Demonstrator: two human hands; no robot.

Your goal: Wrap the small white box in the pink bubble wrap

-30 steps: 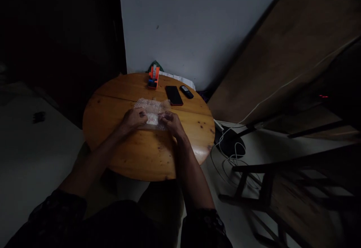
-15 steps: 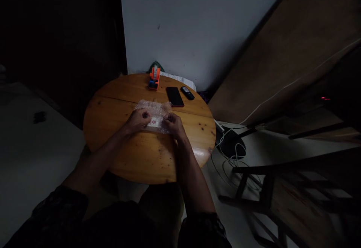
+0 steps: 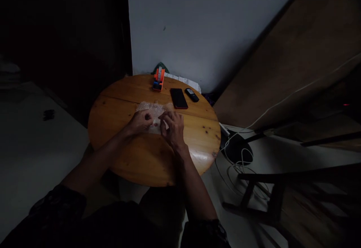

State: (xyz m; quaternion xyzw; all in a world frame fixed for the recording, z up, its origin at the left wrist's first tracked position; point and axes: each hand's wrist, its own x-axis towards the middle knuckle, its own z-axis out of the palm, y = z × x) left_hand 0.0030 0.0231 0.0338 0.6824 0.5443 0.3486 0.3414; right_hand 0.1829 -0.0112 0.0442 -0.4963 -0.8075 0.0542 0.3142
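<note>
A sheet of clear bubble wrap (image 3: pixel 150 108) lies on the round wooden table (image 3: pixel 153 154), wrapped round a small pale item that I cannot make out. My left hand (image 3: pixel 140 122) rests on its left side with fingers curled and pinching the wrap. My right hand (image 3: pixel 173 127) lies over its right side, fingers bent down and pressing the wrap's edge. Both forearms reach in from the bottom of the view.
At the table's far edge stand an orange tape dispenser (image 3: pixel 158 81), a black phone (image 3: pixel 179 98) and a small dark remote-like device (image 3: pixel 191 95). A grey wall rises behind. Cables (image 3: pixel 239 161) and a dark wooden frame (image 3: pixel 270 195) lie on the floor at right.
My right hand has moved left, further over the bubble wrap and covering more of it. My left hand stays on the wrap. The view has shifted slightly.
</note>
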